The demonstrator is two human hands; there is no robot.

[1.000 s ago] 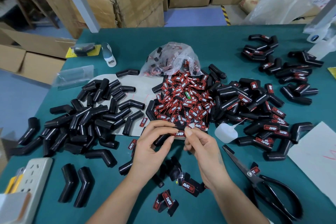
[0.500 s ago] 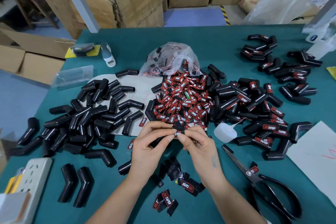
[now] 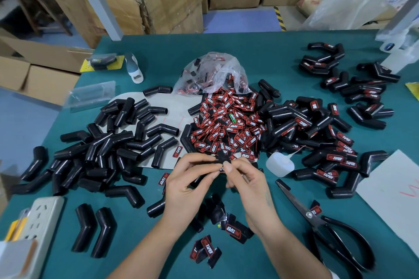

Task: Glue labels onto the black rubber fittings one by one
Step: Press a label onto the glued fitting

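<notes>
— What changed?
— The label (image 3: 223,158), face-up a second ago, now shows black backing, pinched between left hand (image 3: 192,179) and right hand (image 3: 247,179) above the worktop (image 3: 260,56).
— Meaning?
— Probably ready for glue.

fittings (image 3: 108,149) left | labels (image 3: 229,127) centre | scissors (image 3: 326,226) right

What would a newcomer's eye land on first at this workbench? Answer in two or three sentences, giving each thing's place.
First, the heap of red-and-black labels at the table's centre, spilling from a clear plastic bag. Just in front, the left hand and right hand pinch one label between them. Plain black fittings lie piled on the left, labelled ones on the right.
</notes>
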